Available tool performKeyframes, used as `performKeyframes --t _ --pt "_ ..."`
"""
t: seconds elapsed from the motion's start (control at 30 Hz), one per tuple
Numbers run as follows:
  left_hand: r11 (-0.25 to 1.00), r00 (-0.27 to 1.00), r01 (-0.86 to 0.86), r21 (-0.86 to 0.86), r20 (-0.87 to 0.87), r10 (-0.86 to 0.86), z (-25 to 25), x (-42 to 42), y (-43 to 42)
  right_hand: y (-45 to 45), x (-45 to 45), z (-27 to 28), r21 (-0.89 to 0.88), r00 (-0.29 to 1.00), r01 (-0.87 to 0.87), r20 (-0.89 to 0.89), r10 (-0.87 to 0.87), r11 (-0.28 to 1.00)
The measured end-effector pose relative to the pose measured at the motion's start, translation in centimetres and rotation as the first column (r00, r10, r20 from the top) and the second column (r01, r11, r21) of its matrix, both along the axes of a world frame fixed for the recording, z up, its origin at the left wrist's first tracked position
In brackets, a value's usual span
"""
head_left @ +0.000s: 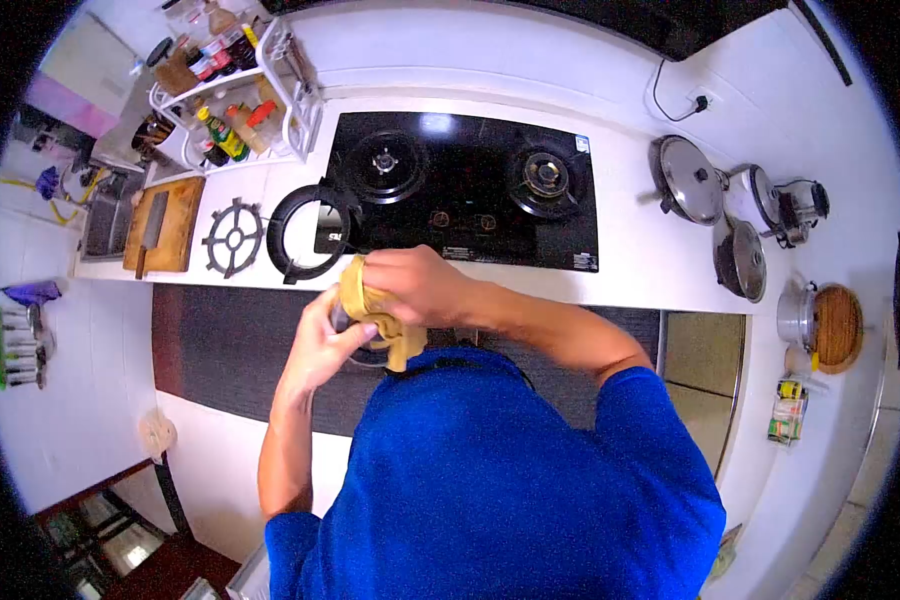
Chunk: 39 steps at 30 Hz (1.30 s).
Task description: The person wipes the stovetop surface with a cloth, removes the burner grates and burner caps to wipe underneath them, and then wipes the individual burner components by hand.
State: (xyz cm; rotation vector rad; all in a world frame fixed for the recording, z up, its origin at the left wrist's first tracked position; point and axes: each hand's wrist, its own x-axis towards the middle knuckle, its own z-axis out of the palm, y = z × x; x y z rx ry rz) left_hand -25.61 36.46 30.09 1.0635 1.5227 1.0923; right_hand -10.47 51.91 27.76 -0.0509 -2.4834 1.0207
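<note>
In front of the counter, my right hand is closed on a yellow cloth, which is bunched up and hangs down. My left hand grips a dark piece with a curved edge, mostly hidden behind the cloth and fingers; I cannot make out its kind. The cloth is against this piece. Just beyond my hands, a black ring-shaped pan support lies partly over the left edge of the black gas hob. Left of it lies a spoked black pan support.
A cleaver lies on a wooden cutting board beside the sink. A white rack with bottles stands at the back left. Lidded pans stand to the right of the hob. A dark mat lies below the counter edge.
</note>
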Motion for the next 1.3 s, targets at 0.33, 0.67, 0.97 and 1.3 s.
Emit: performKeyframes --t 0.33,0.67,0.97,1.3 --pt "0.856 0.874 -0.484 0.180 0.142 0.464 -3.3 3.9 1.4 -3.3 1.4 -3.7 -0.588 0.815 0.511 0.100 -0.571 0.627" --pt "0.999 0.981 0.023 0.023 0.190 -0.027 -0.9 1.0 1.6 0.1 2.6 -0.8 -0.193 0.968 0.245 0.001 -0.249 0.950" --pt "0.991 0.959 -0.097 0.093 0.275 0.068 0.2 0.1 3.0 0.1 2.1 -3.4 -0.323 0.910 0.382 -0.032 -0.414 0.866" --pt "0.952 0.958 -0.193 0.237 0.254 0.131 -5.3 1.5 1.8 0.3 1.3 -2.7 -0.438 0.945 0.316 0.064 -0.321 0.842"
